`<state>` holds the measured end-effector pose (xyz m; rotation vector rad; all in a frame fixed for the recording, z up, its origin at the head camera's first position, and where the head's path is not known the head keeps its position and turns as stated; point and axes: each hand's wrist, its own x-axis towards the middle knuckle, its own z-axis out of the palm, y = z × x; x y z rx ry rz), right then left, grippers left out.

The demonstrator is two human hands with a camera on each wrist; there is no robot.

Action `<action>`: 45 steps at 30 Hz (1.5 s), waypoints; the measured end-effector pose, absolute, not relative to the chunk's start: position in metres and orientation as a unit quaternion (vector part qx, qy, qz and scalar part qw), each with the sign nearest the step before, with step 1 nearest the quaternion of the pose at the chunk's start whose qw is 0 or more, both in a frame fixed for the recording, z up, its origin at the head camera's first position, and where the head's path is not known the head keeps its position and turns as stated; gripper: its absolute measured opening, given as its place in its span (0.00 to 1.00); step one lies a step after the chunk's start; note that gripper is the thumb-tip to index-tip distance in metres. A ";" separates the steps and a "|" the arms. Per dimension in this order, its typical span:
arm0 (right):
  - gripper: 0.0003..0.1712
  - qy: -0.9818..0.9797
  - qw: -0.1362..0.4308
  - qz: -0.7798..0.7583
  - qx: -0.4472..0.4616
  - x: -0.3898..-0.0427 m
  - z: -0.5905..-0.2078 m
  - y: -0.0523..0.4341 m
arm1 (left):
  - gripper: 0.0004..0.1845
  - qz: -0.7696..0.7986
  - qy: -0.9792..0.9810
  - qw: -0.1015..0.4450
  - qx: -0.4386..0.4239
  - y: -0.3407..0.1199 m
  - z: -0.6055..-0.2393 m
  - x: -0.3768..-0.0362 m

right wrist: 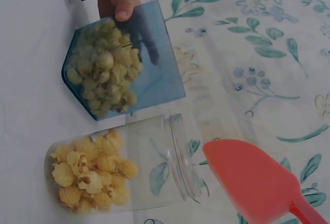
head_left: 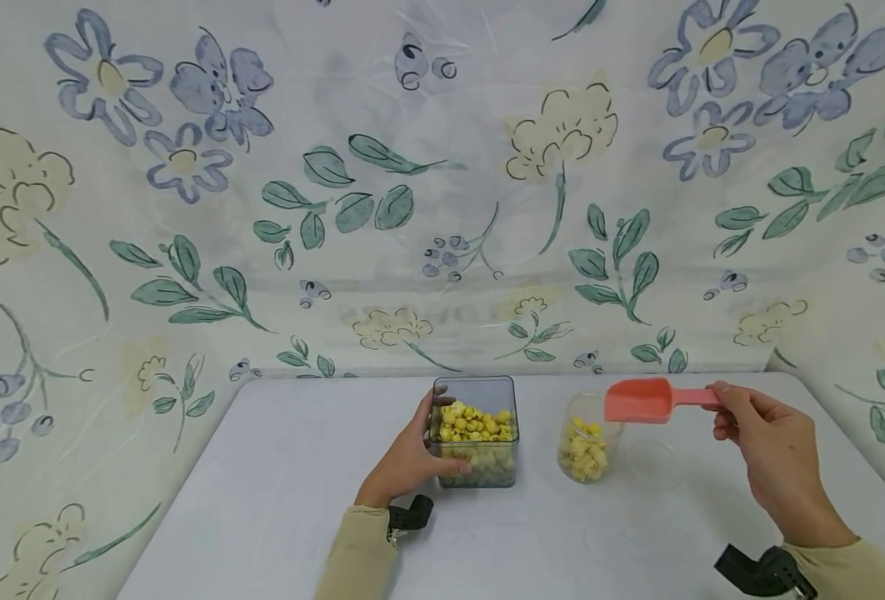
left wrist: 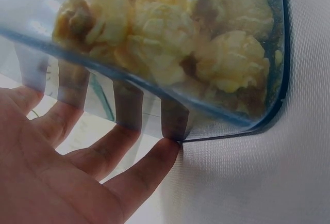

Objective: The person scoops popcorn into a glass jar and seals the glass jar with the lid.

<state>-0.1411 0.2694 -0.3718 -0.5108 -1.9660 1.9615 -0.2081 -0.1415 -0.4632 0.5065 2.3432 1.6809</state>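
Note:
My left hand (head_left: pixel 401 462) grips a clear, blue-tinted square container (head_left: pixel 480 390), with the thumb on its front and the fingers along its left side and back. Yellow popcorn (head_left: pixel 476 425) fills the lower part of it. To its right stands a clear jar (right wrist: pixel 147 167), upright and uncovered, holding some popcorn (right wrist: pixel 93 175). Between thumb and fingers, my right hand (head_left: pixel 776 454) pinches the handle of a red scoop (head_left: pixel 639 402). The scoop's blade hangs above the jar's mouth, and no popcorn shows in it. In the left wrist view, fingers (left wrist: pixel 147 175) touch the container's wall.
A clear round lid (head_left: pixel 654 464) lies on the white table (head_left: pixel 277 467), just right of the jar. A floral cloth (head_left: pixel 457 183) rises behind the table and along both sides. Black wrist straps (head_left: pixel 765 573) sit over beige sleeves.

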 end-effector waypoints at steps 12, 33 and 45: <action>0.10 -0.680 0.154 0.700 -0.151 -0.142 -0.372 0.258 | 0.64 0.575 0.792 0.107 0.176 -0.141 -0.465 -0.209; 0.15 -0.693 0.129 0.697 -0.130 -0.149 -0.369 0.228 | 0.63 0.576 0.790 0.104 0.181 -0.142 -0.467 -0.211; 0.30 -0.721 0.116 0.672 -0.123 -0.155 -0.369 0.204 | 0.63 0.578 0.789 0.107 0.178 -0.142 -0.467 -0.211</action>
